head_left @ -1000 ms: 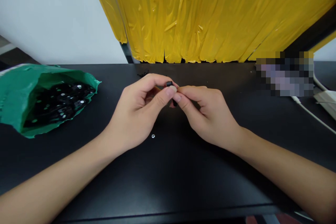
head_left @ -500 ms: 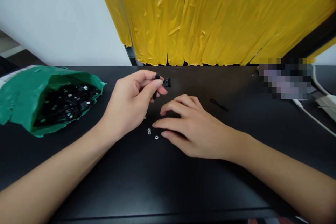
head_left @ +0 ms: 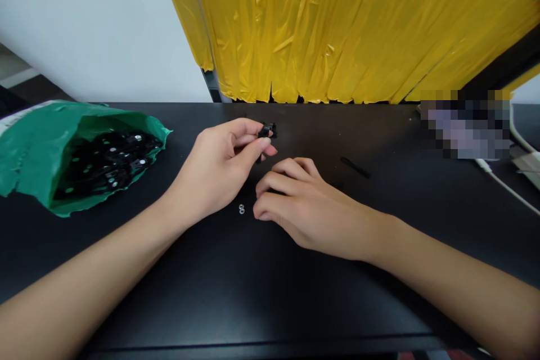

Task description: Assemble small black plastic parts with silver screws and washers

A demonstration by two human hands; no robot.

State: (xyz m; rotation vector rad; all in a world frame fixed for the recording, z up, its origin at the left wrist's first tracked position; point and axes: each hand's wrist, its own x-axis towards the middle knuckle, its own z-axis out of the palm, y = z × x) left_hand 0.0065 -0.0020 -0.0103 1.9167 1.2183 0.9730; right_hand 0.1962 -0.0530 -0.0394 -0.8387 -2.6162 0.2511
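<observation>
Between thumb and fingers, my left hand pinches a small black part, mostly covered by the fingers. Another black piece shows just beyond the fingertips; whether it is held or lies on the table cannot be told. My right hand is low over the table, thumb and index fingertip pressed together; anything between them is hidden. Two small silver rings lie on the black table, left of my right fingertips.
An open green bag full of black parts lies at the left. A thin black loop is right of centre. A blurred object and a white cable are at the right. Yellow plastic sheeting hangs behind.
My left hand has shifted slightly right and down. The thumb and index finger of my right hand have closed together, and the loose ring nearest them is no longer visible.
</observation>
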